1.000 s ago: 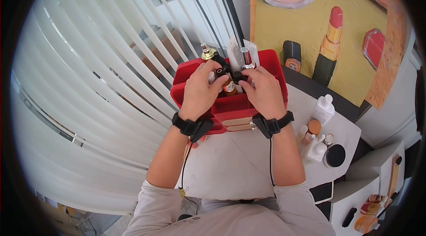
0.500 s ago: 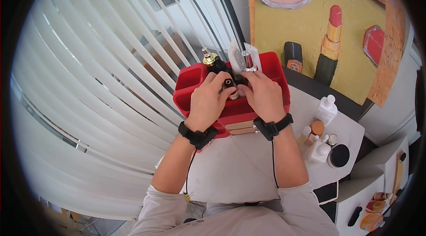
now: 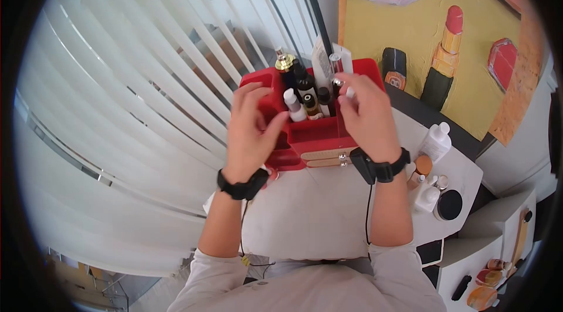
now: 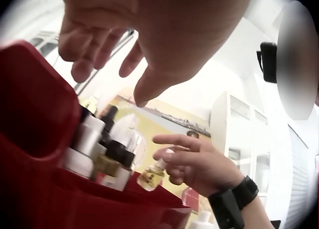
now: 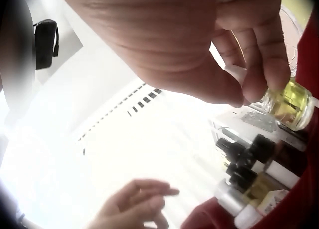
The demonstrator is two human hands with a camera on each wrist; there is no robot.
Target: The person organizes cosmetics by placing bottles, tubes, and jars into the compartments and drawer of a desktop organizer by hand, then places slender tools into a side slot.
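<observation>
Red caddy (image 3: pixel 316 132) holds several upright bottles: a white one (image 3: pixel 295 108), a tall black-capped one (image 3: pixel 305 83) and one with a gold collar (image 3: pixel 285 63). My left hand (image 3: pixel 249 133) hovers over the caddy's left side, fingers loosely bent, holding nothing. On the right side, my right hand (image 3: pixel 373 119) pinches the top of a small clear bottle of yellow liquid (image 5: pixel 291 105), its white cap partly hidden by the fingers. The left wrist view shows that bottle (image 4: pixel 151 178) tilted beside the other bottles, near the caddy's rim.
The caddy stands at the back of a white table (image 3: pixel 305 212). White bottles (image 3: pixel 437 141) and a black-lidded jar (image 3: pixel 449 205) stand at the right. Blinds (image 3: pixel 129 101) hang at the left; a painting (image 3: pixel 434 48) leans behind the table.
My hands have moved apart from the bottles in the middle, the left one to the left and the right one to the right. Those bottles are now uncovered.
</observation>
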